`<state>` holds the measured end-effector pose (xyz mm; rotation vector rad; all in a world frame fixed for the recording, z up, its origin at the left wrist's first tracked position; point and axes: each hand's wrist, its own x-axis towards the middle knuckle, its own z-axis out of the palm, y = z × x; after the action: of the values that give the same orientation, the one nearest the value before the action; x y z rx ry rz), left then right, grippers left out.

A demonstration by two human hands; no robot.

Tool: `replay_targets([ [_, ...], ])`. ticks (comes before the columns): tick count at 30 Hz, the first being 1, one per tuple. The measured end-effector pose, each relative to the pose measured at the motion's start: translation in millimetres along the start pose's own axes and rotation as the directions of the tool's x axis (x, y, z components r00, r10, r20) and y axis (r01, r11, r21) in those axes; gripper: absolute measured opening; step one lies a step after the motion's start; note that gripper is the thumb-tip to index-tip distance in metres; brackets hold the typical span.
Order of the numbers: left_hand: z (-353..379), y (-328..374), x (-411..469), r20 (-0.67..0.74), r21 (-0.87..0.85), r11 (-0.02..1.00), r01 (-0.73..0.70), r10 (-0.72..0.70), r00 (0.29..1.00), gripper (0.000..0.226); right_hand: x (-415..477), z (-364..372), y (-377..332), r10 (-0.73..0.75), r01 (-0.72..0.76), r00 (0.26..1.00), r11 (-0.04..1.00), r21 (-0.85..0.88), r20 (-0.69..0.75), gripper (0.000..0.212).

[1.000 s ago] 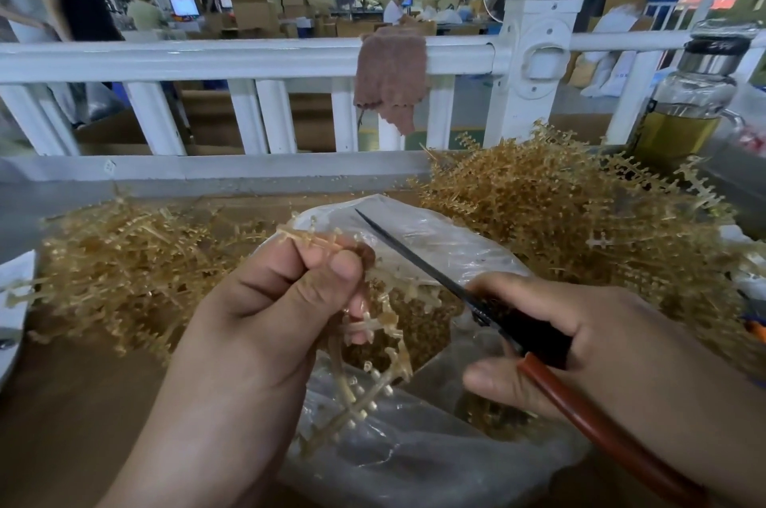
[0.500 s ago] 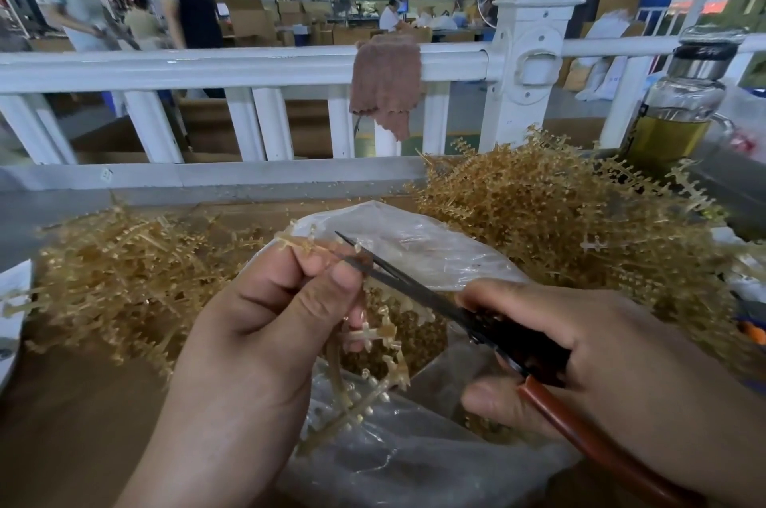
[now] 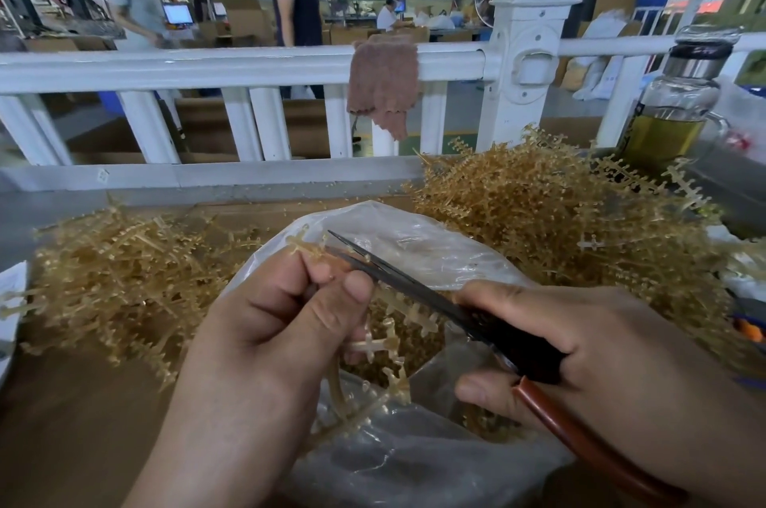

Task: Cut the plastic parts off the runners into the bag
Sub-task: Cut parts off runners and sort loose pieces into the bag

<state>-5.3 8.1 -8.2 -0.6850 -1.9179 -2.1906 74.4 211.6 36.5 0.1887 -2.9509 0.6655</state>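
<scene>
My left hand (image 3: 273,325) pinches a tan plastic runner (image 3: 389,342) with small parts on its branches, held over the open clear plastic bag (image 3: 435,255). My right hand (image 3: 613,375) grips scissors (image 3: 418,284) with black blades and a red-brown handle. The blades lie slightly apart, their tips beside my left fingertips and the runner's top end. Loose tan parts sit inside the bag below the runner.
A heap of tan runners (image 3: 572,217) rises on the right and a flatter heap (image 3: 112,279) lies on the left of the brown table. A white railing (image 3: 248,64) with a brown cloth (image 3: 383,85) stands behind. A glass bottle (image 3: 679,101) stands far right. People stand beyond.
The scissors have swung left and down, from above the bag to beside my left fingertips at the runner's top. My left hand has kept the runner over the bag.
</scene>
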Motion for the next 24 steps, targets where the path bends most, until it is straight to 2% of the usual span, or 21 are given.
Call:
replay_targets([
  [10,3.7,-0.1,-0.7,-0.022,-0.060,0.998,-0.014,0.012,1.000,0.022,-0.6,0.9,3.2,-0.024,0.024,1.000,1.000,0.005,0.014,0.058],
  [24,0.4,-4.1,-0.8,-0.003,0.031,0.999,-0.033,0.033,0.999,0.023,-1.3,4.5,5.6,-0.074,0.074,0.997,0.997,0.030,-0.015,0.063],
])
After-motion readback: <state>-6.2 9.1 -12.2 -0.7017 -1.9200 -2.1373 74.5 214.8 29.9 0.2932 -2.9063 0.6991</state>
